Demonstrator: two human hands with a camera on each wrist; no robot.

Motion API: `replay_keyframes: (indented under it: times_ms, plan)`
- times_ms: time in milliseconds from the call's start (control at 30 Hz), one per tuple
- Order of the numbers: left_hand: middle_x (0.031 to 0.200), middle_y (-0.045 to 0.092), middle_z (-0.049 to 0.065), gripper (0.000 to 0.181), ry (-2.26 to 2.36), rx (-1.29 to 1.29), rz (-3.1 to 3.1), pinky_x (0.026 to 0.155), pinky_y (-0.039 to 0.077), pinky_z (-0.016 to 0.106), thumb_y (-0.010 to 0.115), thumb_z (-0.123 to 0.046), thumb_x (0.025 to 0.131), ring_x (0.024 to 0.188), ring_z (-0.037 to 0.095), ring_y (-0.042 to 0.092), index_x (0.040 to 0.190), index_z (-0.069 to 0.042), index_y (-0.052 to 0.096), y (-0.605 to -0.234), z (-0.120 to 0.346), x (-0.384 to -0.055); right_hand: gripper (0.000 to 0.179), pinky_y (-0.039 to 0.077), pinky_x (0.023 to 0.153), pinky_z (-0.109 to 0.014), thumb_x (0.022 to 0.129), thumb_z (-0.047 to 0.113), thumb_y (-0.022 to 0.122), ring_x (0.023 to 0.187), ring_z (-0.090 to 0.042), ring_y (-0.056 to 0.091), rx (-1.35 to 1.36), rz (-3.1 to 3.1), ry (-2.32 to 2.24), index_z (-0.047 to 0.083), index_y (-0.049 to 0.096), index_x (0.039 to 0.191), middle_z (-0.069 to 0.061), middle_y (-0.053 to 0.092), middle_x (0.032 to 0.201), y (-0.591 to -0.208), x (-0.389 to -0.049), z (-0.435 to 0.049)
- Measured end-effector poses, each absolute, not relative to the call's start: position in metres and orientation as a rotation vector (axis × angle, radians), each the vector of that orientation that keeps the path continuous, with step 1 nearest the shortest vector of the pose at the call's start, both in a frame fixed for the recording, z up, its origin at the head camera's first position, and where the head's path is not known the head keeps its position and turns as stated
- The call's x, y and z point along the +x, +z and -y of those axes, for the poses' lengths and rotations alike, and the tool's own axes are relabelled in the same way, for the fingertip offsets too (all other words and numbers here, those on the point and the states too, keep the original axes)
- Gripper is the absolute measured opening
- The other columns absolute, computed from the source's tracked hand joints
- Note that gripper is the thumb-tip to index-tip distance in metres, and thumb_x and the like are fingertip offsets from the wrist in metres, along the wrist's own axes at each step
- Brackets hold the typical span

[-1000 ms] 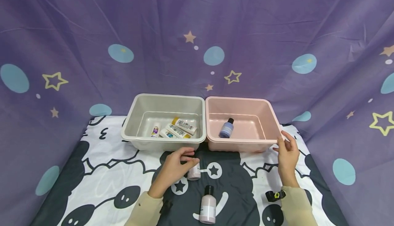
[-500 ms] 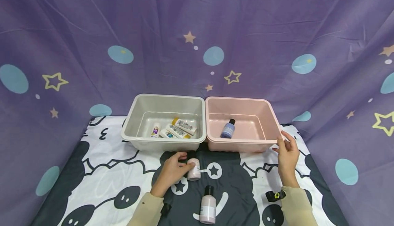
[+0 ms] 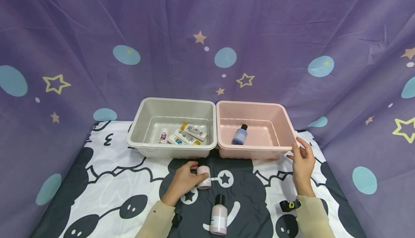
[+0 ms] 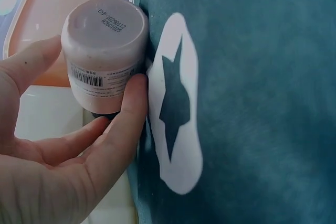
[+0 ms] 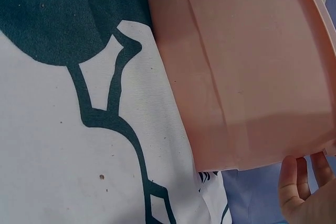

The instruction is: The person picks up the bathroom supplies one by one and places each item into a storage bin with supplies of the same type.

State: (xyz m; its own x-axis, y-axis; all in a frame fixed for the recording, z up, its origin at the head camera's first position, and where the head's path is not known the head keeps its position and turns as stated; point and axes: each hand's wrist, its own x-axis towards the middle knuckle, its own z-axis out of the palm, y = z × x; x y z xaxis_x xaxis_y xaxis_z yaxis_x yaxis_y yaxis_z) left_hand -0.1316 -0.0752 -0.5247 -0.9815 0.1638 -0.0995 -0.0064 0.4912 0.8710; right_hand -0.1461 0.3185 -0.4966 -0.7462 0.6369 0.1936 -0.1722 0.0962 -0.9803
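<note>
One pale pink bottle [image 3: 204, 183] lies on the cloth [image 3: 246, 196] before the grey bin [image 3: 172, 152], pinched between thumb and fingers of the left hand [image 3: 183, 180], I judge against rolling, while the right hand [image 3: 303, 166] touches the corner of the pink bin [image 3: 249, 154], presumably steadying it, though I can't tell whether it grips.

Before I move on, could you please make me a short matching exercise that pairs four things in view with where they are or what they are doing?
Column one
1. Left hand
2. Right hand
3. Black-capped blue bottle
4. Yellow-capped tubes

Column two
A. Inside the light gray bin
B. Holding the pale pink bottle nearer the bins
C. Inside the pink bin
D. At the pink bin's near right corner

Pairs: 1-B, 2-D, 3-C, 4-A
</note>
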Motion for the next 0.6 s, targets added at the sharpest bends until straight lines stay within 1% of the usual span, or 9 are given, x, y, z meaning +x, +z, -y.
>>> replay_keyframes:
  times_ms: [100, 267, 433, 500, 600]
  plan:
    - [0.119, 0.067, 0.019, 0.071, 1.492, 0.134, -2.561, 0.074, 0.058, 0.037, 0.085, -0.037, 0.080, 0.090, 0.023, 0.071, 0.129, 0.007, 0.058, -0.5248, 0.0748, -0.1313, 0.034, 0.057, 0.062, -0.022, 0.098, 0.019, 0.067, 0.088, -0.012, 0.068, -0.459, 1.775, 1.707, 0.009, 0.066, 0.130, -0.013, 0.067, 0.114, -0.4971, -0.1469, -0.3187]
    - [0.117, 0.068, 0.018, 0.072, 1.473, 0.133, -2.571, 0.073, 0.058, 0.036, 0.086, -0.038, 0.078, 0.089, 0.021, 0.071, 0.129, 0.007, 0.059, -0.5255, 0.0743, -0.1308, 0.034, 0.057, 0.062, -0.023, 0.098, 0.019, 0.067, 0.087, -0.012, 0.068, -0.451, 1.763, 1.710, 0.009, 0.066, 0.130, -0.017, 0.067, 0.115, -0.4966, -0.1471, -0.3182]
    - [0.114, 0.069, 0.015, 0.071, 1.429, 0.141, -2.618, 0.080, 0.056, 0.042, 0.086, -0.041, 0.077, 0.097, 0.025, 0.068, 0.126, 0.005, 0.062, -0.5282, 0.0749, -0.1304, 0.034, 0.058, 0.062, -0.023, 0.098, 0.018, 0.067, 0.088, -0.012, 0.068, -0.460, 1.756, 1.721, 0.009, 0.066, 0.130, -0.022, 0.065, 0.116, -0.4968, -0.1472, -0.3185]
    - [0.112, 0.070, 0.014, 0.070, 1.428, 0.145, -2.631, 0.083, 0.055, 0.044, 0.086, -0.041, 0.076, 0.100, 0.027, 0.067, 0.125, 0.005, 0.063, -0.5292, 0.0754, -0.1302, 0.034, 0.058, 0.063, -0.023, 0.098, 0.019, 0.067, 0.088, -0.012, 0.068, -0.469, 1.766, 1.714, 0.009, 0.066, 0.131, -0.020, 0.066, 0.116, -0.4971, -0.1471, -0.3184]
    - [0.112, 0.070, 0.014, 0.068, 1.457, 0.145, -2.623, 0.085, 0.054, 0.045, 0.086, -0.039, 0.076, 0.101, 0.028, 0.067, 0.124, 0.005, 0.063, -0.5300, 0.0764, -0.1299, 0.034, 0.057, 0.062, -0.023, 0.098, 0.020, 0.067, 0.088, -0.012, 0.068, -0.471, 1.768, 1.706, 0.010, 0.066, 0.130, -0.018, 0.067, 0.114, -0.4975, -0.1470, -0.3179]
